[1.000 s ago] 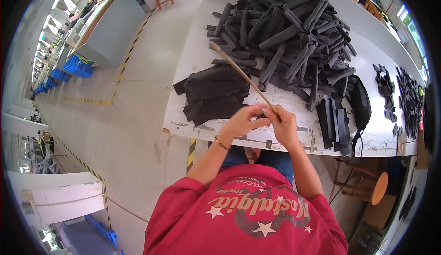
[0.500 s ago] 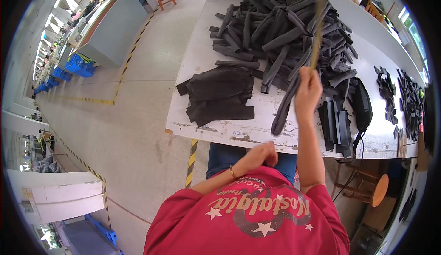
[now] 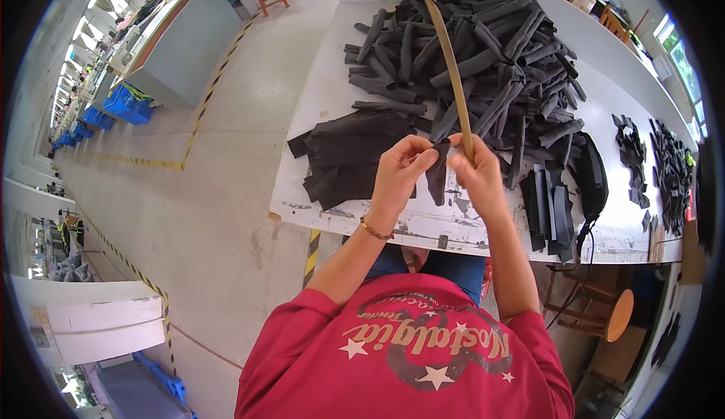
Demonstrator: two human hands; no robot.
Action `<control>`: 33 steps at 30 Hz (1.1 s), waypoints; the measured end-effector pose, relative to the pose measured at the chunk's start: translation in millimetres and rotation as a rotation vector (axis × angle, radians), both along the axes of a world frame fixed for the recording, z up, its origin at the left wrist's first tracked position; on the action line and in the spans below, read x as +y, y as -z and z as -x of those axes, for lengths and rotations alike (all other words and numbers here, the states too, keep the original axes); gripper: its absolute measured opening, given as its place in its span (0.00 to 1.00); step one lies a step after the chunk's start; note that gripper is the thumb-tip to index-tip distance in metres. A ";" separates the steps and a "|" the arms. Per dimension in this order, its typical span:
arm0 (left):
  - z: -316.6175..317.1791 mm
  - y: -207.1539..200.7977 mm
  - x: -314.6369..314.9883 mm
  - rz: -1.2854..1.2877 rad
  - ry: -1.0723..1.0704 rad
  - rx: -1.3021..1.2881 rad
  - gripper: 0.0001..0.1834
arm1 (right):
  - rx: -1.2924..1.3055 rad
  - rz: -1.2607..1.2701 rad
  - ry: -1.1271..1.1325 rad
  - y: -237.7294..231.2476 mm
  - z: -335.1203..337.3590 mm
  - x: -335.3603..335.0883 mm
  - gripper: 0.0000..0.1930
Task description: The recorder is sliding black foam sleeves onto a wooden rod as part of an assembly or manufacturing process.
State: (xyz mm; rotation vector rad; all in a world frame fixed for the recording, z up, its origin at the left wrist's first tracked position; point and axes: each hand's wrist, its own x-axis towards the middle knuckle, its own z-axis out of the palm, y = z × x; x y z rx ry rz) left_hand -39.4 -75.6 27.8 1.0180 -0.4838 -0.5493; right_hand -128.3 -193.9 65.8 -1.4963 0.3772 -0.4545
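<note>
Both my hands are raised over the front edge of the white table. In my right hand [image 3: 477, 171] is a long, thin, slightly curved wooden stick [image 3: 453, 71], pointing away over the pile and leaning left. My left hand [image 3: 400, 171] pinches the top of a small black fabric piece [image 3: 436, 179], which hangs down between the two hands. Right-hand fingertips come close to that piece; whether they touch it I cannot tell. Beyond the hands lies a big heap of black fabric tubes [image 3: 472, 60]. Left of them, flat black fabric pieces [image 3: 343, 154] are stacked loosely.
Right of my hands lie black strips [image 3: 550, 211] and a black pouch [image 3: 590, 173] with a cord. More black scraps [image 3: 672, 166] lie at the far right. A round wooden stool [image 3: 621, 315] stands beneath the table's right side. Blue crates [image 3: 127, 105] stand beside the left workbench.
My left hand has risen from my lap to the table and now pinches a black fabric piece. My right hand has moved slightly down and left, and the stick has swung leftward.
</note>
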 end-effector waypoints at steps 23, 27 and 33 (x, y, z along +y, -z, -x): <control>-31.3 88.5 26.9 -0.657 -0.159 -1.094 0.06 | -0.090 0.210 0.063 40.2 -51.3 -59.6 0.12; -39.3 97.9 22.9 -0.770 -0.030 -1.145 0.04 | 0.091 0.404 0.032 86.5 37.9 -61.4 0.09; -45.7 76.5 34.2 -0.642 -0.046 -1.039 0.04 | 0.414 0.844 -0.046 70.4 136.7 -83.4 0.06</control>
